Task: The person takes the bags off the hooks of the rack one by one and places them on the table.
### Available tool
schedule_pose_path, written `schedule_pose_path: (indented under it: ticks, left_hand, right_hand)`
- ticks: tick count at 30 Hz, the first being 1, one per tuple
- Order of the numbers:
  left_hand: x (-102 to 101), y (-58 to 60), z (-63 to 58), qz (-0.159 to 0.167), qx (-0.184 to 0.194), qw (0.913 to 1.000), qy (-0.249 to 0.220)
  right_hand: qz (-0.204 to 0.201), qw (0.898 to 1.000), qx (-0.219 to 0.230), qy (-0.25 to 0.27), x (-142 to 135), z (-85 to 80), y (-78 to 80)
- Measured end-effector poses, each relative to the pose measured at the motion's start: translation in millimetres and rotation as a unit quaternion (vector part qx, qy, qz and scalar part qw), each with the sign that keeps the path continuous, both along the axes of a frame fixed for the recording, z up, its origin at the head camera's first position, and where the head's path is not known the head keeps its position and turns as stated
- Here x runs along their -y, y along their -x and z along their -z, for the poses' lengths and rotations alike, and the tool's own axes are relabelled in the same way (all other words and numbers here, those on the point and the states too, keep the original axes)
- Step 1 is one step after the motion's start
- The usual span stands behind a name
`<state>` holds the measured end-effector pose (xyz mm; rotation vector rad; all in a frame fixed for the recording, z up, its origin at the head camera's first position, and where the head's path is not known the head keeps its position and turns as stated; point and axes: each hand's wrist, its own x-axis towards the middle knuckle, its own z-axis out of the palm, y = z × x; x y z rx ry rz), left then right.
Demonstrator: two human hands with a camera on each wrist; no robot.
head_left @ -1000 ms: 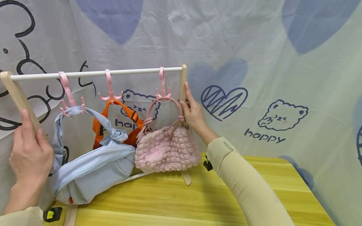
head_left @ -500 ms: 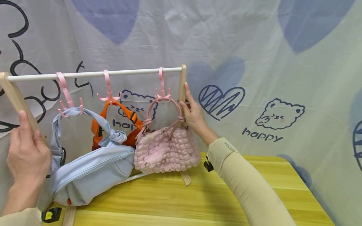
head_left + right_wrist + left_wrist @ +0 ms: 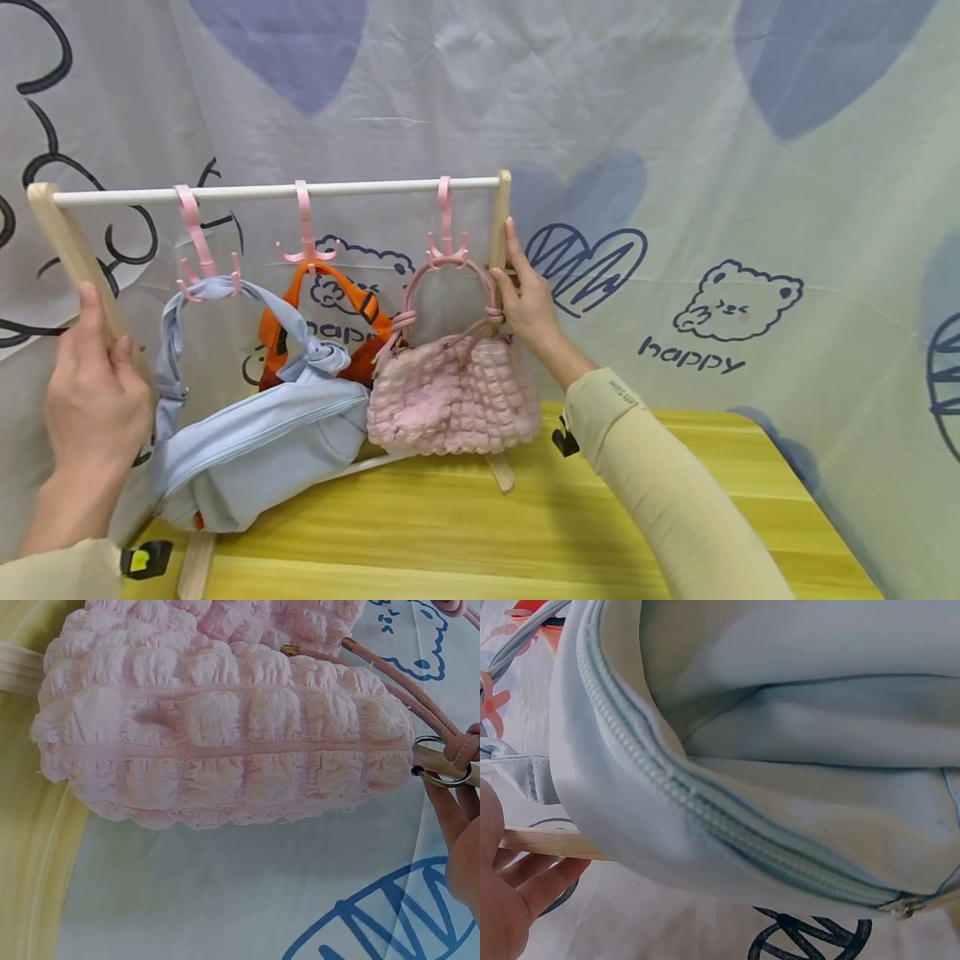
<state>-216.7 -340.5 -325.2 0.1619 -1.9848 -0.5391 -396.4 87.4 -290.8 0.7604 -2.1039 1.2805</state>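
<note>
A small hanging rack [image 3: 255,193] with a white bar and wooden side posts stands on the table. My left hand [image 3: 93,392] grips its left post, and in the left wrist view the fingers [image 3: 551,881] pass behind the wood. My right hand [image 3: 528,304] holds the right post, thumb in front. Three pink hooks [image 3: 303,225] hang from the bar. On them hang a light blue bag [image 3: 262,450], an orange bag [image 3: 341,287] behind it, and a pink puffy handbag [image 3: 453,396]. The blue bag's zipper [image 3: 697,802] is undone.
Yellow wood-grain table [image 3: 450,533] lies under the rack, its right edge running diagonally. Behind hangs a pale curtain [image 3: 600,100] with hearts and bear drawings. Black clips [image 3: 566,437] sit near the table's back and left edges.
Over the last half second the rack, with its bags and both hands, has shifted slightly to the right. Before that, it moved slightly left in the view. Both hands keep their hold.
</note>
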Motion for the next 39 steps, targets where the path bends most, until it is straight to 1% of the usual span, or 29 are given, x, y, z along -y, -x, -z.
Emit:
schedule_pose_path:
  ticks: [3, 5, 7, 12, 16, 20, 22, 26, 29, 34, 39]
  left_hand:
    - [-1.1, 3.7, 0.2, 0.010, 0.004, 0.9999, 0.001]
    - [-1.7, 6.4, 0.7, 0.019, -0.001, 0.9998, 0.004]
    - [-2.0, 9.2, 1.1, 0.031, -0.010, 0.9994, 0.009]
    - [-3.5, 15.5, 0.8, 0.055, -0.017, 0.9982, 0.018]
    - [-4.7, 20.5, -0.6, 0.074, -0.024, 0.9968, 0.020]
    - [-6.2, 25.3, -1.0, 0.096, -0.031, 0.9948, 0.011]
    - [-7.7, 27.1, -1.1, 0.103, -0.023, 0.9944, 0.000]
    - [-10.8, 30.3, -2.1, 0.112, -0.008, 0.9936, -0.010]
    - [-14.0, 32.8, -2.5, 0.120, 0.004, 0.9927, -0.011]
    - [-21.9, 37.7, -2.5, 0.134, 0.027, 0.9906, -0.011]
    - [-29.3, 43.9, -2.5, 0.140, 0.040, 0.9891, -0.019]
  right_hand:
    - [-0.001, 1.000, 0.004, 0.004, -4.7, 0.3, -0.1]
    - [-0.001, 1.000, 0.003, 0.005, -7.9, 0.5, -0.5]
    - [0.001, 1.000, -0.003, 0.003, -11.1, 0.6, -0.9]
    - [0.014, 1.000, -0.018, -0.001, -19.1, 1.5, -2.7]
    - [0.023, 1.000, -0.010, -0.004, -25.8, 2.4, -5.0]
    - [0.030, 1.000, 0.004, -0.001, -33.1, 3.1, -7.7]
    - [0.033, 0.999, 0.009, 0.000, -36.7, 3.4, -9.3]
    - [0.034, 0.999, -0.001, -0.003, -43.8, 3.9, -11.2]
    - [0.038, 0.999, -0.010, -0.007, -49.8, 4.6, -12.1]
    - [0.048, 0.999, 0.001, -0.008, -61.3, 6.0, -14.8]
    - [0.057, 0.998, -0.004, -0.007, -70.5, 6.8, -15.8]
